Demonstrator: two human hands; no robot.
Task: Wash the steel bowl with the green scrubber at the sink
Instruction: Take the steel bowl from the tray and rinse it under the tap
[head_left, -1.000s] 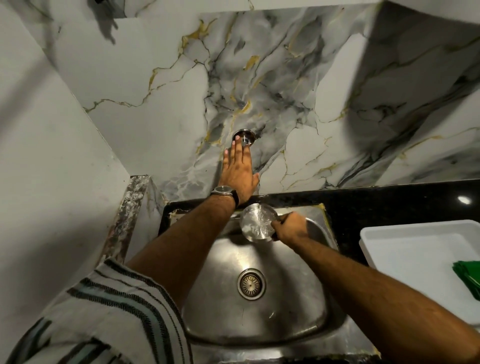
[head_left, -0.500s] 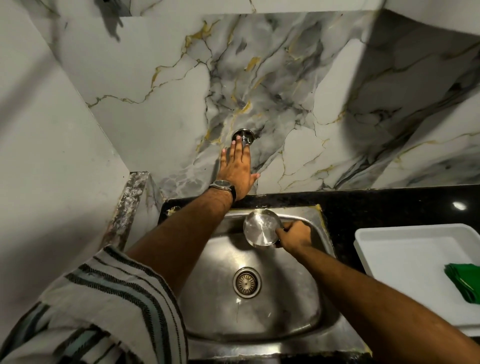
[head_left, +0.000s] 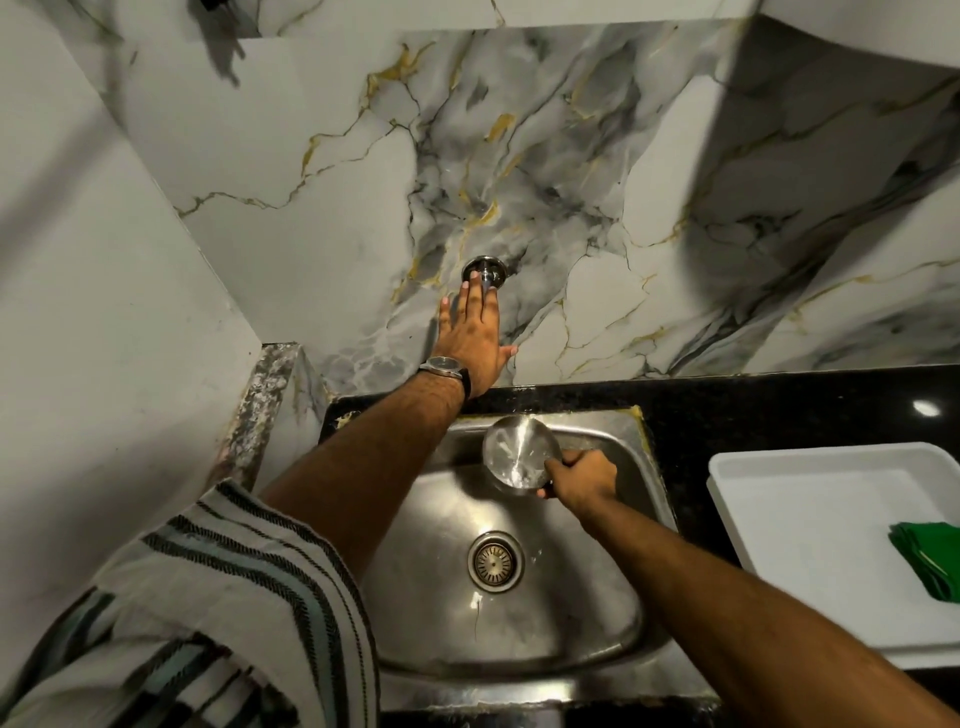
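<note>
My right hand (head_left: 579, 475) grips the small steel bowl (head_left: 517, 457) by its rim, holding it tilted over the back of the steel sink (head_left: 597, 623). The bowl's inside looks wet. My left hand (head_left: 472, 340), with a watch on the wrist, reaches up flat against the marble wall, its fingers spread and touching the chrome tap fitting (head_left: 484, 271). The green scrubber (head_left: 930, 564) lies apart from both hands, at the right edge of a white tray (head_left: 810, 519).
The sink drain (head_left: 494, 561) sits in the middle of the basin. A black granite counter (head_left: 753, 405) runs behind and right of the sink and carries the white tray. A plain wall closes in on the left.
The bowl and my right hand have shifted slightly right over the sink. My left hand stays at the tap fitting.
</note>
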